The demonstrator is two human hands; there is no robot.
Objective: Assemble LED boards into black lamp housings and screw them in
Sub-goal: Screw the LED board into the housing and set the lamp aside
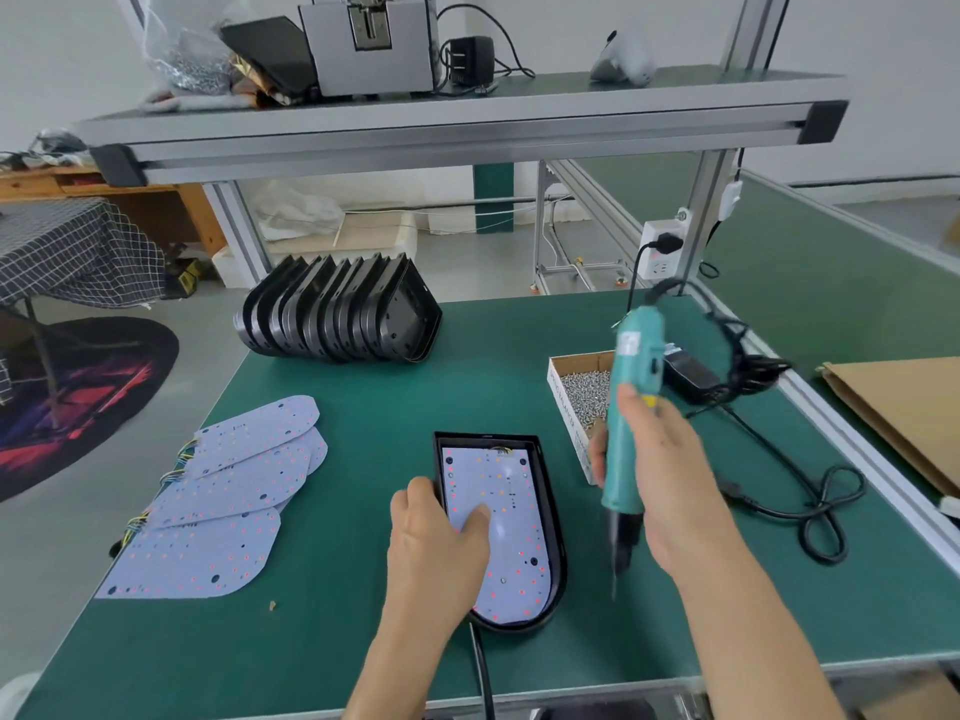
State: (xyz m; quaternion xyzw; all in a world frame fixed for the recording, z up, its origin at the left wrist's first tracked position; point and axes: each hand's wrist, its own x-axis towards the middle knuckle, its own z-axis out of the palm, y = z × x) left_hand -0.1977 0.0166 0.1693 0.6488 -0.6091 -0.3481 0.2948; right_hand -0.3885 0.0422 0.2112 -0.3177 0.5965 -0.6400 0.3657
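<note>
Small assembly workshop. Green-matted workbench (363, 511) on aluminium-profile frame with overhead shelf (467, 122); row of black plastic lamp housings (337, 314); fanned white LED boards (223, 491); cardboard box of silver screws (582, 392); teal corded electric screwdriver (631, 407); post-mounted white power socket (658, 249).

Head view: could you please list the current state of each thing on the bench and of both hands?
Lamp housing: flat on the mat, open side up.
LED board: seated inside the housing.
Left hand: fingers pressing on the board.
Right hand: gripping the screwdriver.
Electric screwdriver: lifted, bit down, beside the housing.
Screw box: open, holding screws.
Spare boards: overlapping, loose.
Empty housings: nested in a row.
</note>
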